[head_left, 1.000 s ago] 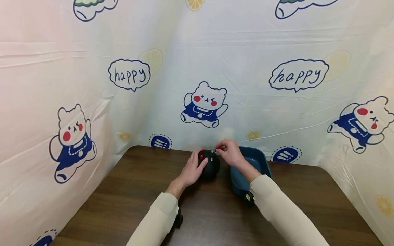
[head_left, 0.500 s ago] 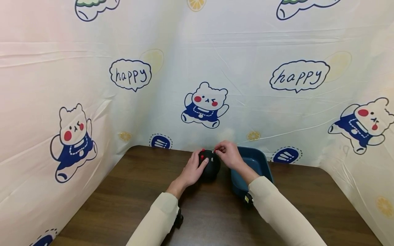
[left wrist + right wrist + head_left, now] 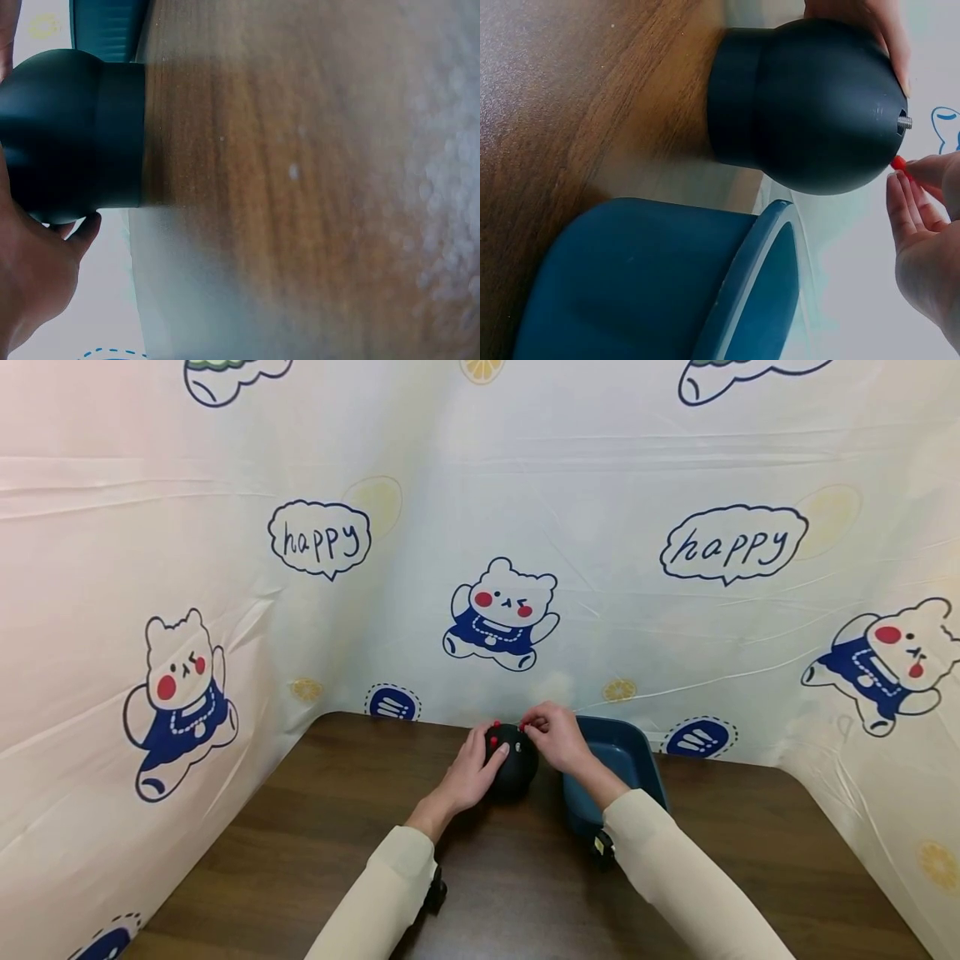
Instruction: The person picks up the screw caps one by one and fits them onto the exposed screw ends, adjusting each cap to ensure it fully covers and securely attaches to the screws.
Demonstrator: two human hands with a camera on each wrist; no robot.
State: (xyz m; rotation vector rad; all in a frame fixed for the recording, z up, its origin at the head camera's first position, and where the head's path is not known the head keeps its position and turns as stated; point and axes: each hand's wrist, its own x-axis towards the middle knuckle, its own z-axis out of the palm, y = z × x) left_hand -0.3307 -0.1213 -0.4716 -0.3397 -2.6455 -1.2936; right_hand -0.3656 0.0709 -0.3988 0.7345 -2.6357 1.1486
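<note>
A black dome-shaped thing point(image 3: 519, 778) with a short cylindrical base stands at the table's far side. My left hand point(image 3: 467, 774) grips its left side, thumb in front, some fingers hidden behind. On its top are small red caps point(image 3: 493, 742) near that hand. In the right wrist view, a threaded metal screw point(image 3: 905, 122) pokes out of a hole in the dome point(image 3: 817, 109). Beside it my right hand point(image 3: 558, 742) pinches a small red cap point(image 3: 900, 163) between thumb and fingertips, at the dome's surface. Whether the cap is on a screw is hidden.
Right of the dome, a blue rectangular bin point(image 3: 643, 750) stands under my right forearm; its tall wall point(image 3: 637, 277) fills the lower right wrist view. A printed cloth point(image 3: 600, 635) hangs behind the brown wooden table point(image 3: 517, 893).
My right hand has shifted slightly left, bringing the red cap against the dome's top. Of the two metal screws seen earlier, one is now hidden near the fingers. My left hand keeps its grip.
</note>
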